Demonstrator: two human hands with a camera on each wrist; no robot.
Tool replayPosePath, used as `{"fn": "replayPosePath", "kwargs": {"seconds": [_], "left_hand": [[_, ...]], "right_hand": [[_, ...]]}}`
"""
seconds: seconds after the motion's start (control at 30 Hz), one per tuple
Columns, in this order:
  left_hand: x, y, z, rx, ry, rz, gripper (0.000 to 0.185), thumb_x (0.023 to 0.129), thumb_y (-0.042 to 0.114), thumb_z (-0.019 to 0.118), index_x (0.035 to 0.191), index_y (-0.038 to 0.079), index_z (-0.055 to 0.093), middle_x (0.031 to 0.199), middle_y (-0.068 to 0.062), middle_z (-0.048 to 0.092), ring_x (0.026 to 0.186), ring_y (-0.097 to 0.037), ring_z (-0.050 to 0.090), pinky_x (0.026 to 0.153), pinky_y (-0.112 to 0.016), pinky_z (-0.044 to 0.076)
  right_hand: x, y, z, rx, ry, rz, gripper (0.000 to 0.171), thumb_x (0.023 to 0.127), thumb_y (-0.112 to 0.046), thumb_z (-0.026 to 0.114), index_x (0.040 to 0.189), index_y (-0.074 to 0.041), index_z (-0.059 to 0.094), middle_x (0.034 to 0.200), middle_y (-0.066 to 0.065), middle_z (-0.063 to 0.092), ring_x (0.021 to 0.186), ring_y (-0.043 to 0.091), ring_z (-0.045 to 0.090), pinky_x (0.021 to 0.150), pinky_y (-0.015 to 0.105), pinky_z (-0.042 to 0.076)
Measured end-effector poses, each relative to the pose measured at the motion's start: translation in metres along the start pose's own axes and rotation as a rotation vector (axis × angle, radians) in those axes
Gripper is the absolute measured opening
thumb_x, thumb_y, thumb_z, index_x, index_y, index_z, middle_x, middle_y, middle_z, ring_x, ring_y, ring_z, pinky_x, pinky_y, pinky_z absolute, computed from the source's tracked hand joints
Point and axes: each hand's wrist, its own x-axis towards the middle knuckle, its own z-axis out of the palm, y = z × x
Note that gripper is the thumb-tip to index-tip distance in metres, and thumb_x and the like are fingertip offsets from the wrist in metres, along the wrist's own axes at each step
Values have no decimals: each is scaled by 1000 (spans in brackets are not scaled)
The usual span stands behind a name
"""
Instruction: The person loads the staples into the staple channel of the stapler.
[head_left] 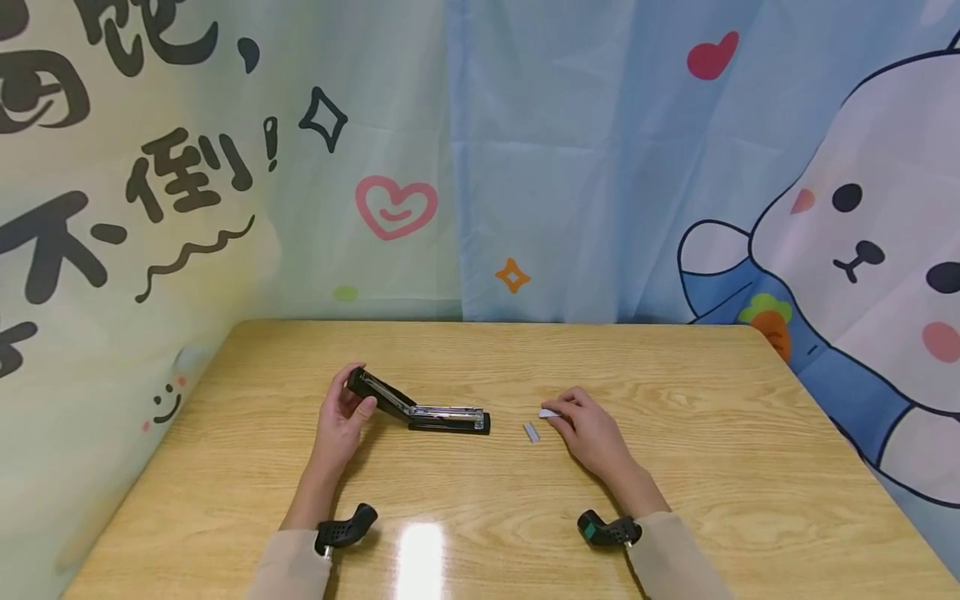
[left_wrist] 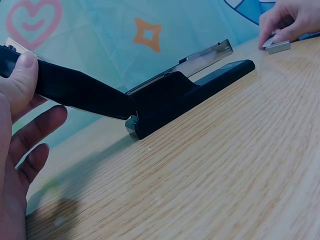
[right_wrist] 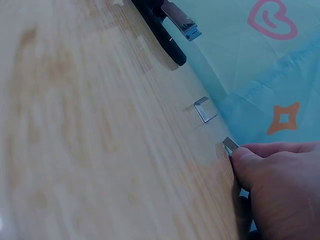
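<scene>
A black stapler (head_left: 450, 419) lies on the table, swung wide apart at its hinge, with its metal magazine showing. My left hand (head_left: 341, 421) grips the end of the raised top arm, thumb on the near side in the left wrist view (left_wrist: 20, 95). Between thumb and fingers, my right hand (head_left: 596, 433) pinches a small strip of staples (head_left: 550, 413), partly covered by the fingertips. A second strip of staples (head_left: 532, 432) rests on the wood, between the stapler and the right hand; its U-shaped end shows in the right wrist view.
The wooden table (head_left: 465, 350) reaches back to a printed curtain (head_left: 540, 167). Each wrist wears a black camera mount, one at the left wrist (head_left: 347, 528) and one at the right (head_left: 609, 531). Light glares off the table's front.
</scene>
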Motion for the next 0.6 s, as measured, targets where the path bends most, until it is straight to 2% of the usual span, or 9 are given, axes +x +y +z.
{"fn": "replayPosePath", "kwargs": {"seconds": [0.23, 0.47, 0.6], "left_hand": [[1, 1, 0, 3, 0, -12, 49, 90, -7, 56, 136, -1, 40, 107, 3, 55, 94, -4, 57, 79, -16, 48], [3, 1, 0, -12, -2, -13, 49, 91, -3, 57, 137, -1, 39, 105, 5, 56, 93, -6, 57, 78, -17, 47], [2, 1, 0, 1, 8, -19, 49, 91, -5, 56, 136, 0, 40, 106, 6, 56, 93, -3, 57, 78, -16, 47]], "right_hand": [[1, -2, 2, -25, -3, 23, 19, 93, -19, 61, 110, -17, 70, 98, -1, 55, 80, 12, 54, 71, 34, 45], [3, -4, 0, -45, 6, 32, 16, 93, -18, 61, 107, -18, 69, 91, -3, 53, 71, 10, 45, 65, 29, 39], [2, -6, 0, -47, 24, 30, 17, 93, -19, 62, 108, -18, 68, 93, -3, 56, 75, 12, 52, 69, 34, 46]]}}
